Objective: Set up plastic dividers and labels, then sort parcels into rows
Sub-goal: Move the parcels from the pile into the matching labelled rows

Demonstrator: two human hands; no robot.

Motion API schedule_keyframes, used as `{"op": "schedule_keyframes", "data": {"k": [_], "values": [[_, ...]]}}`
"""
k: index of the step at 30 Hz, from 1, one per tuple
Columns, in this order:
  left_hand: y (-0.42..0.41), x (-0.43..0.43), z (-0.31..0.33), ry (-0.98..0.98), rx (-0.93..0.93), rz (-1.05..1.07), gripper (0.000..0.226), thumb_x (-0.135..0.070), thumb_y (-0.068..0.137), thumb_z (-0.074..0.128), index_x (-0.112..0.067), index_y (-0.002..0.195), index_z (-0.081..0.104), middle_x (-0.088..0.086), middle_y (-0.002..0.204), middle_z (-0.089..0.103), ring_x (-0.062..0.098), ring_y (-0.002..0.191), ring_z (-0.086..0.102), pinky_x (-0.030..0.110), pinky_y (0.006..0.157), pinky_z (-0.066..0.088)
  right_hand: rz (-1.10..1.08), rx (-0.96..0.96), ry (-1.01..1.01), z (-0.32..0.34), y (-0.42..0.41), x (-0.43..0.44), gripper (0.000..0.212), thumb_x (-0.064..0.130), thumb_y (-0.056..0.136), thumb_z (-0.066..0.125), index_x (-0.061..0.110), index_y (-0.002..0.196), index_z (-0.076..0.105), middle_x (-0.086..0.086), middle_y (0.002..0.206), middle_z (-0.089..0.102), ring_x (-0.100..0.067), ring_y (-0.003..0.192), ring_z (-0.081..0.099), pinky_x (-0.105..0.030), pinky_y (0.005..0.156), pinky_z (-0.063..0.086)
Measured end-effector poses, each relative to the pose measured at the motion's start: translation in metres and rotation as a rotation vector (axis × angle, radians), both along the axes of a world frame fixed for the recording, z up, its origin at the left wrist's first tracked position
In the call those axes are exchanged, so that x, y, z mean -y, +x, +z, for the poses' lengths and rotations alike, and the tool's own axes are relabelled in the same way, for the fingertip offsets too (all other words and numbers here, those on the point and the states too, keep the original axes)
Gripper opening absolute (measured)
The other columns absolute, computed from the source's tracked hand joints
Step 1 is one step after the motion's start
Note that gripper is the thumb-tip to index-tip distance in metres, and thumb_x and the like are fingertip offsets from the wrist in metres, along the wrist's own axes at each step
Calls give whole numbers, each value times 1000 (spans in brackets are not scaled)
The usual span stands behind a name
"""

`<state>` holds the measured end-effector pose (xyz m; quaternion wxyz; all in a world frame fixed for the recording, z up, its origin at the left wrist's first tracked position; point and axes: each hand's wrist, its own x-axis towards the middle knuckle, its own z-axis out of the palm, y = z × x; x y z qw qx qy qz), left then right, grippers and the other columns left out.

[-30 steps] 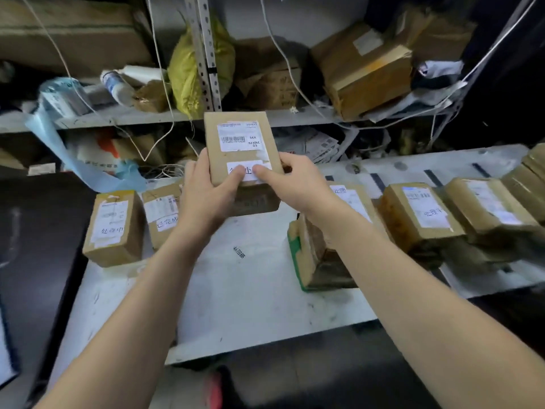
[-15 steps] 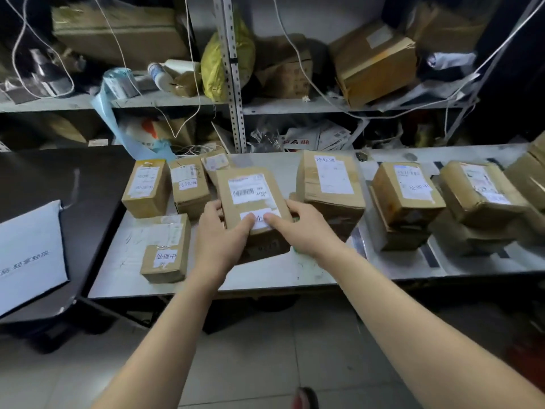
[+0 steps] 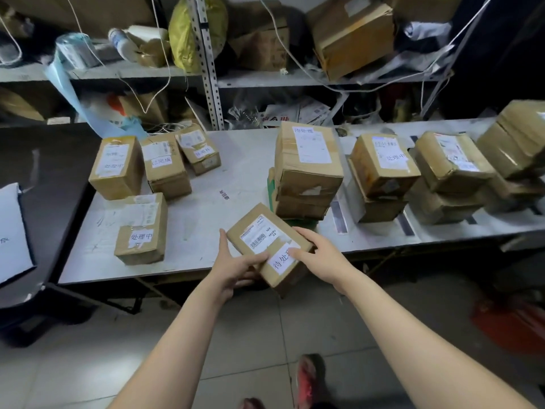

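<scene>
Both hands hold one small parcel (image 3: 269,246) at the near edge of the table (image 3: 200,202), tilted, its near end jutting past the edge; the left hand (image 3: 236,265) clasps its left side, thumb on the barcode sticker, and the right hand (image 3: 317,255) closes on its right corner beside a handwritten label (image 3: 281,261); sorting looks to be the step in hand, labels already on; just beyond it on the right stands a taller stack (image 3: 306,169) whose top label seems to match, while a loose group (image 3: 153,169) sits far left; next, I judge, the parcel should join the matching row, set flat and label up.
</scene>
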<state>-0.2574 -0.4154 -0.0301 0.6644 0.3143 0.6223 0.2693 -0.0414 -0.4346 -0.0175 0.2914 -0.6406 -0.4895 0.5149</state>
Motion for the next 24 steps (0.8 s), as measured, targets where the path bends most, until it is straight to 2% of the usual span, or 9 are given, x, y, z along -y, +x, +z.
{"op": "schedule_keyframes", "data": {"k": [2,4,6,8,12,16,20,22,24], "values": [[10,-5,-7,-2,26,-26,129,-8,73,91,-52,156,2,9,118,71,33,85,78,45,78,64,-5,-12,-16,-13,16,-2,58,28,94,72,35,147,50,14,130,65,-1,112,64,-18,84,56],[22,-9,-17,2,10,-16,120,-3,73,90,-50,151,12,11,119,70,34,83,78,40,68,64,-11,-3,-18,-25,29,-4,57,28,95,71,33,148,49,11,133,64,2,111,61,-8,73,51],[34,-11,-31,0,9,33,115,-1,71,91,-48,145,16,13,121,68,36,85,78,42,72,63,-29,11,-11,-36,38,-7,58,28,94,73,31,147,50,10,133,63,7,110,56,-3,68,46],[47,-9,-45,7,-1,101,110,-5,71,92,-46,141,18,13,119,69,35,89,77,45,80,63,-64,21,8,-49,47,-11,62,28,89,79,32,144,51,12,130,62,7,110,54,-4,75,42],[73,-4,-65,89,-62,222,103,-13,69,95,-42,132,20,8,120,64,26,106,71,40,82,63,-152,14,54,-73,63,-23,69,22,81,86,27,142,54,11,134,57,-2,121,53,-3,84,44],[81,-5,-78,145,-129,247,102,-27,60,100,-45,127,25,1,123,63,19,114,67,49,99,56,-193,-106,57,-90,74,-36,71,9,77,89,36,133,54,12,134,58,-3,125,57,-30,102,54],[72,-8,-79,193,-276,170,101,-40,57,100,-48,128,30,-6,120,63,10,115,61,45,101,55,-233,-177,40,-97,77,-47,74,7,76,89,22,140,55,9,134,61,-5,128,56,-17,94,53],[65,-8,-78,228,-352,95,99,-45,57,99,-51,130,32,-13,122,60,3,118,54,39,102,51,-223,-173,41,-98,77,-51,72,10,78,88,24,140,55,12,132,62,-4,128,55,-13,91,52],[61,-9,-79,249,-429,57,96,-53,55,97,-50,129,36,-13,121,62,5,117,56,35,98,51,-210,-166,31,-100,77,-54,72,13,80,87,24,142,53,11,134,62,3,124,55,-10,90,50]]}}
